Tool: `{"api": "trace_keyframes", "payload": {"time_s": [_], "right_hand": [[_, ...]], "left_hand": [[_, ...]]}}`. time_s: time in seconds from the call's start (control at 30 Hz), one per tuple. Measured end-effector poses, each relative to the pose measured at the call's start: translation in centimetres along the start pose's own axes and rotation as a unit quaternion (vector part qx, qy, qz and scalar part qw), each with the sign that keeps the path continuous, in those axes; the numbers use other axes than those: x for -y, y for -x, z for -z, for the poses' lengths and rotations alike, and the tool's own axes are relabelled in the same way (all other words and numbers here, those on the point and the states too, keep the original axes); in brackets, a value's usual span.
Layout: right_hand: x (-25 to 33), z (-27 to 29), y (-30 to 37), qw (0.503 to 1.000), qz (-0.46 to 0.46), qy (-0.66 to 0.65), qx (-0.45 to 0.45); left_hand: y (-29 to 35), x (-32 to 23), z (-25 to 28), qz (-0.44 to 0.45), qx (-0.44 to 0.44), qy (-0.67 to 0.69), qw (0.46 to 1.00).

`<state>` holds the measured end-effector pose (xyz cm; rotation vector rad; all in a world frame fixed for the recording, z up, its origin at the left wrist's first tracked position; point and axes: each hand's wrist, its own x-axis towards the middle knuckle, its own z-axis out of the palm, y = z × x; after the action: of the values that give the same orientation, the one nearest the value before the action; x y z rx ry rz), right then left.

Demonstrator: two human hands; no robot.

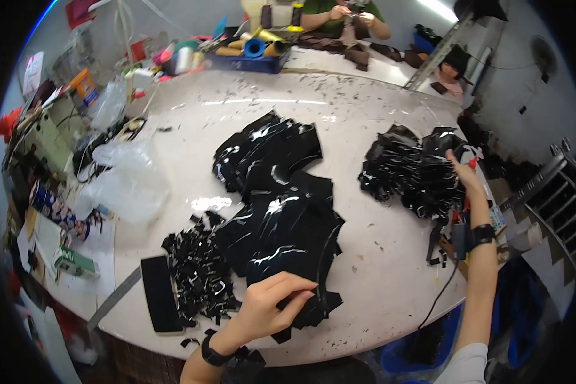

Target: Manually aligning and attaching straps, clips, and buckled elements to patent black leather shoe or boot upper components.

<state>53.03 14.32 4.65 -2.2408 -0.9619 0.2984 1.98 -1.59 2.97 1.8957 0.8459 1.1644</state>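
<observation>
My left hand [272,307] is over the lower part of a stack of glossy black cut pieces [281,224] in the middle of the table. Its thumb and forefinger come together in a pinch at the stack's right side; what lies between them is too small to make out. At the right, my right hand [464,171] touches the outer edge of a thick heap of glossy black pieces [406,163], their edges fanned out. Most of its fingers are hidden. Another glossy black stack [262,150] lies just beyond the middle one, partly covered by it.
Small black scraps [201,272] lie left of the middle stack, beside a black phone [161,294] and a metal ruler [116,297]. A clear plastic bag [125,185] is farther left. Thread cones fill a blue tray [246,63] at the back. A co-worker's hands [342,13] handle brown pieces.
</observation>
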Motion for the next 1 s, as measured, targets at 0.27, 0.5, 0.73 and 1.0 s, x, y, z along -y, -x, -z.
{"api": "trace_keyframes", "payload": {"time_s": [0.27, 0.5, 0.73, 1.0], "right_hand": [[-2.1, 3.0, -2.1, 0.987, 0.1, -0.129, 0.002], [8.3, 4.4, 11.4, 0.917, 0.282, -0.261, -0.103], [14.1, 6.0, 32.8, 0.717, 0.585, -0.377, 0.04], [14.8, 1.9, 43.0, 0.592, 0.395, -0.603, 0.36]], "left_hand": [[1.2, -2.4, 2.2, -0.172, -0.09, 0.085, 0.977], [2.9, -12.8, 2.7, -0.183, -0.096, 0.425, 0.881], [2.4, -12.5, 3.6, -0.239, 0.011, 0.514, 0.824], [3.5, -11.4, 3.8, -0.292, 0.001, 0.364, 0.884]]}}
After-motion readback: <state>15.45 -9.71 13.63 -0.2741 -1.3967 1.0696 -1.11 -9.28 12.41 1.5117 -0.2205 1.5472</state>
